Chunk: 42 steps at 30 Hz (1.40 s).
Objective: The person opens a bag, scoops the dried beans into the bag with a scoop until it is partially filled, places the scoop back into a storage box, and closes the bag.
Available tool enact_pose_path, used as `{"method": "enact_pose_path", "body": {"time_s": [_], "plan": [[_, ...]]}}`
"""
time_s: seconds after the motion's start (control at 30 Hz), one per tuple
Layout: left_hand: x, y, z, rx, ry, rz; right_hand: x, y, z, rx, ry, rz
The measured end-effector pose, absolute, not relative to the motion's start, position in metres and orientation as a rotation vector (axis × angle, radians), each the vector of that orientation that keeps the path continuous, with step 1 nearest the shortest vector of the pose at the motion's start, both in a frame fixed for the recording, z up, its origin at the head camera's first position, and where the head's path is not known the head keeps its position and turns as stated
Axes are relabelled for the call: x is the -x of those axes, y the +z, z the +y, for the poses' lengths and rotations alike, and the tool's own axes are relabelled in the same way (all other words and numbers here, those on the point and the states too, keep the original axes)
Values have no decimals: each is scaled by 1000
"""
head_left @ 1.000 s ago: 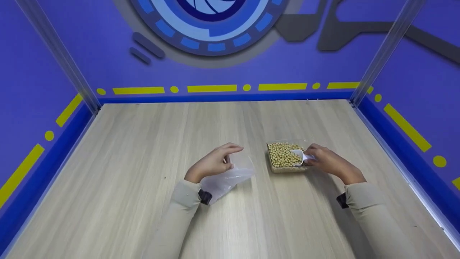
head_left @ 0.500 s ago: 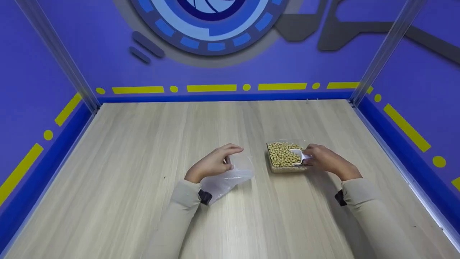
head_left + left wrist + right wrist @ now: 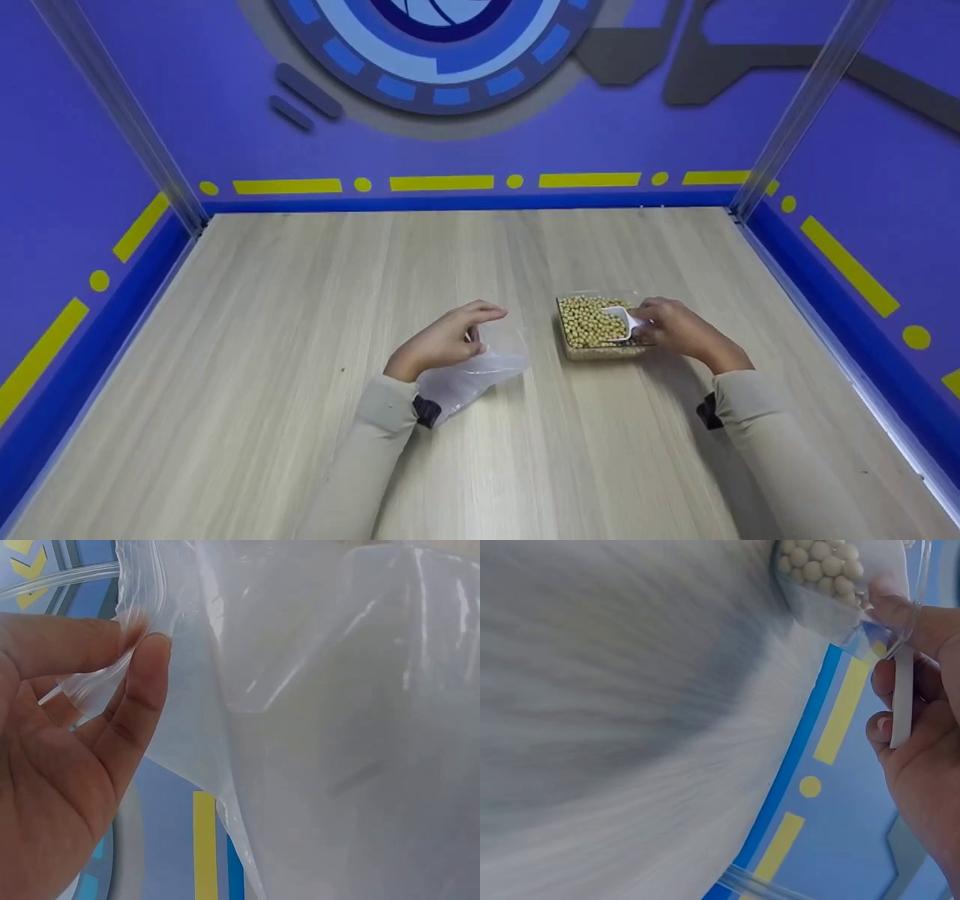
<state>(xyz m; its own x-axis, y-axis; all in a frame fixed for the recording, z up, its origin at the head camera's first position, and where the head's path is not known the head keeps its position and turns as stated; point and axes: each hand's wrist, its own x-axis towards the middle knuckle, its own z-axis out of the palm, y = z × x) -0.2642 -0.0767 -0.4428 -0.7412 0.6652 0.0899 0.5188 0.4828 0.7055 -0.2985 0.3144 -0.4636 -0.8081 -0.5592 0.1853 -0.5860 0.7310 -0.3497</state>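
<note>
My left hand (image 3: 439,343) pinches the rim of a clear plastic zip bag (image 3: 480,371) between thumb and fingers. In the left wrist view the bag (image 3: 337,735) hangs loose and looks cloudy, with the ribbed edge between the fingertips. To the right, a clear box (image 3: 600,354) of pale yellow beans (image 3: 585,321), like soybeans, stands on the table. Over its right side, my right hand (image 3: 684,335) grips a white scoop (image 3: 622,322), whose bowl sits tilted among the beans. The right wrist view shows the fingers curled round the white handle (image 3: 903,701).
The wooden tabletop (image 3: 262,315) is bounded by blue printed panels (image 3: 442,161) at the back and both sides. A small dark speck (image 3: 343,369) lies left of the left hand. Metal posts (image 3: 795,112) stand at the back corners.
The scoop has tilted and shifted slightly left in the beans, and the right hand and forearm have moved a little left with it. The left hand and bag have hardly moved.
</note>
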Motion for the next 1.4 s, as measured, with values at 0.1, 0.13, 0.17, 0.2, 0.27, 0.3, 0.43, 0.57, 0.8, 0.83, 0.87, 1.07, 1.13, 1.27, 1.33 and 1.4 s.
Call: {"method": "enact_pose_path", "body": {"time_s": [0.1,0.13,0.17,0.2,0.27,0.3,0.43,0.57,0.8,0.83,0.87,1.07,1.13,1.27,1.33,1.4], "plan": [[264,-443,-78,-1008,1108,2529,299,-463,314,-949,616,-2860],[264,-444,-78,-1001,1112,2525,299,-463,314,-949,622,-2861],[264,-444,-78,-998,1115,2524,299,-462,314,-947,629,-2863],[264,-444,-78,-994,1115,2524,299,-462,315,-942,640,-2867],[264,-444,-79,-990,1123,2519,299,-462,315,-930,661,-2883],[264,-445,-79,-991,1124,2518,299,-462,316,-925,672,-2892],[265,-445,-79,-1006,1124,2516,300,-462,317,-911,693,-2915],[265,-445,-79,-1013,1119,2518,301,-462,318,-907,717,-2929],[264,-444,-79,-999,1125,2517,300,-461,320,-903,763,-2946],[264,-443,-79,-999,1127,2516,300,-461,320,-903,763,-2943],[264,-443,-79,-1001,1128,2514,300,-460,320,-905,762,-2941],[265,-443,-79,-1012,1117,2510,300,-461,322,-899,759,-2937],[265,-444,-79,-1015,1112,2514,299,-462,323,-886,777,-2946],[265,-444,-79,-1033,1110,2516,298,-462,324,-866,815,-2960],[265,-445,-79,-1040,1114,2515,298,-462,325,-863,825,-2956],[265,-445,-79,-1041,1111,2517,298,-462,325,-869,817,-2944]]}}
